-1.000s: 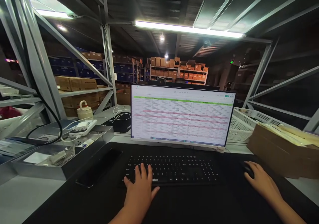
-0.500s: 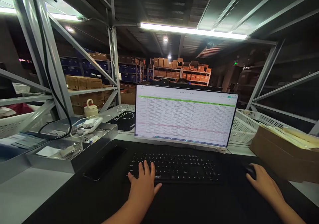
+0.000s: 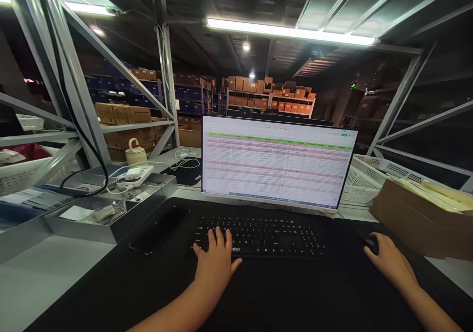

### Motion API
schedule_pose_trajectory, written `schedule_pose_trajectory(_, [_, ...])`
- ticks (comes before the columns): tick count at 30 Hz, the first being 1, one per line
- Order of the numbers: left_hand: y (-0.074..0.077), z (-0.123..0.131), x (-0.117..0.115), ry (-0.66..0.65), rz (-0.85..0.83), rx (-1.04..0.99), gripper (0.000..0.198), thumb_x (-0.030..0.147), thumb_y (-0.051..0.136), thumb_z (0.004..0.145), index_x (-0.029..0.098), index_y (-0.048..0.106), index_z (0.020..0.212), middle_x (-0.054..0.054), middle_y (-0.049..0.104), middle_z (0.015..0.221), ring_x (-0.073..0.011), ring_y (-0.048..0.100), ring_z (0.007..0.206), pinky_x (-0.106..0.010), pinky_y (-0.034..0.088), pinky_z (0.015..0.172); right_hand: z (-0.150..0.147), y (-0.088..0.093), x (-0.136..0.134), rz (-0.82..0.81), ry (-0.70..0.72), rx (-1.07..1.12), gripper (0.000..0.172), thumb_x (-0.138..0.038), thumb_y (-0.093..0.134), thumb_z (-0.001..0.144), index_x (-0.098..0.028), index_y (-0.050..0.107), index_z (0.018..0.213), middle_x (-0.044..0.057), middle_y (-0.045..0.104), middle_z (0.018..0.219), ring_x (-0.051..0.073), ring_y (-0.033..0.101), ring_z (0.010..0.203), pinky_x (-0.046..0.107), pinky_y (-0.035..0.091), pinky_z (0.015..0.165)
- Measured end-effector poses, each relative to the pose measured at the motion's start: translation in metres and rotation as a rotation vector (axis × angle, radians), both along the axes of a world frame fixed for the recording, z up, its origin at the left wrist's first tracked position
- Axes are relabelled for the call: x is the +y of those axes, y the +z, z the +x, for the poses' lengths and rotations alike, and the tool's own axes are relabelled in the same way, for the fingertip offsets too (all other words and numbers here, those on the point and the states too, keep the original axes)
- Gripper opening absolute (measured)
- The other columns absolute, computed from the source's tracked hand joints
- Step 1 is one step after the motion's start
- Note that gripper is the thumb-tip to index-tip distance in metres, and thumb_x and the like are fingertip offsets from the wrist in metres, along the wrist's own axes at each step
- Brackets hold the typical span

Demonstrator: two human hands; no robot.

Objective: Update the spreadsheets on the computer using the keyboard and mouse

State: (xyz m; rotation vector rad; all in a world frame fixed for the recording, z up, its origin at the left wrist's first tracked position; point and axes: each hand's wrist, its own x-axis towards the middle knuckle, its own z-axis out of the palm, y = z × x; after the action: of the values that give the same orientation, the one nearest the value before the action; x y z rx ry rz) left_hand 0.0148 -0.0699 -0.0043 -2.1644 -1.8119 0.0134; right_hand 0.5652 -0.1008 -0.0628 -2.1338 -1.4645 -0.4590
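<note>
My left hand (image 3: pixel 214 260) rests with spread fingers on the left part of a black keyboard (image 3: pixel 258 238). My right hand (image 3: pixel 389 258) is curved around a black computer mouse (image 3: pixel 370 244) on the dark desk mat (image 3: pixel 291 292). Behind the keyboard stands a monitor (image 3: pixel 275 164). A spreadsheet with a green header row and several pink rows fills its screen. The mouse is partly covered by my right fingers.
A black phone (image 3: pixel 160 229) lies left of the keyboard. Grey trays (image 3: pixel 118 226) with papers and a white power strip (image 3: pixel 133 175) stand further left. At right are a cardboard box (image 3: pixel 406 218) and white baskets (image 3: pixel 360 182). A cream jug (image 3: pixel 136 154) stands behind.
The spreadsheet now shows different rows, with more pink ones. The whole view has shifted slightly. Both hands keep their places on the keyboard and mouse.
</note>
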Motion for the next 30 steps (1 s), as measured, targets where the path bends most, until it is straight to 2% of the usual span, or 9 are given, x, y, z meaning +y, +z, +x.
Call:
schedule_pose_trajectory(6, [0.004, 0.0, -0.001, -0.004, -0.031, -0.02, 0.066, 0.044, 0.049, 0.094, 0.015, 0.033, 0.151, -0.026, 0.035, 0.156, -0.0441, 0.035, 0.144, -0.077, 0.038, 0.099, 0.008, -0.005, -0.006, -0.023, 0.06, -0.034, 0.053, -0.046, 0.046, 0.079, -0.023, 0.059, 0.125, 0.011, 0.062, 0.13, 0.029, 0.062, 0.117, 0.043, 0.048, 0.101])
schedule_pose_trajectory(11, [-0.009, -0.003, 0.004, -0.024, -0.002, -0.059, 0.069, 0.049, 0.05, 0.092, 0.017, 0.033, 0.152, -0.025, 0.036, 0.156, -0.0445, 0.033, 0.144, -0.079, 0.036, 0.101, 0.019, -0.013, 0.0, -0.002, 0.011, -0.05, 0.055, -0.052, 0.048, 0.076, -0.016, 0.061, 0.116, 0.017, 0.066, 0.116, 0.033, 0.063, 0.112, 0.046, 0.049, 0.098])
schedule_pose_trajectory(16, [-0.016, -0.004, 0.008, -0.022, 0.004, -0.09, 0.072, 0.053, 0.05, 0.091, 0.017, 0.033, 0.152, -0.025, 0.036, 0.157, -0.0449, 0.032, 0.145, -0.079, 0.035, 0.101, 0.03, -0.019, 0.007, -0.006, 0.051, -0.051, 0.055, -0.054, 0.048, 0.073, -0.018, 0.06, 0.114, 0.016, 0.068, 0.109, 0.035, 0.063, 0.109, 0.049, 0.05, 0.095])
schedule_pose_trajectory(20, [-0.01, -0.002, 0.006, -0.028, 0.0, -0.074, 0.071, 0.051, 0.05, 0.092, 0.017, 0.034, 0.152, -0.025, 0.036, 0.156, -0.0447, 0.033, 0.144, -0.078, 0.036, 0.101, 0.02, -0.013, 0.004, 0.014, 0.06, -0.045, 0.06, -0.051, 0.048, 0.076, -0.017, 0.059, 0.124, 0.019, 0.065, 0.118, 0.035, 0.062, 0.114, 0.048, 0.048, 0.099])
schedule_pose_trajectory(24, [-0.002, 0.0, 0.002, -0.01, -0.012, -0.024, 0.066, 0.045, 0.049, 0.094, 0.015, 0.035, 0.151, -0.027, 0.036, 0.156, -0.0448, 0.035, 0.143, -0.078, 0.038, 0.098, 0.006, -0.002, -0.005, 0.004, 0.031, -0.002, 0.056, -0.046, 0.047, 0.078, -0.023, 0.061, 0.127, 0.013, 0.063, 0.127, 0.03, 0.062, 0.116, 0.044, 0.048, 0.101])
schedule_pose_trajectory(30, [-0.004, 0.0, 0.003, -0.02, 0.017, 0.001, 0.061, 0.041, 0.044, 0.096, 0.013, 0.037, 0.15, -0.028, 0.037, 0.154, -0.0447, 0.038, 0.141, -0.078, 0.04, 0.095, -0.005, 0.009, -0.013, -0.032, 0.053, 0.063, 0.051, -0.036, 0.048, 0.081, -0.024, 0.059, 0.129, 0.009, 0.061, 0.13, 0.023, 0.062, 0.116, 0.036, 0.048, 0.101])
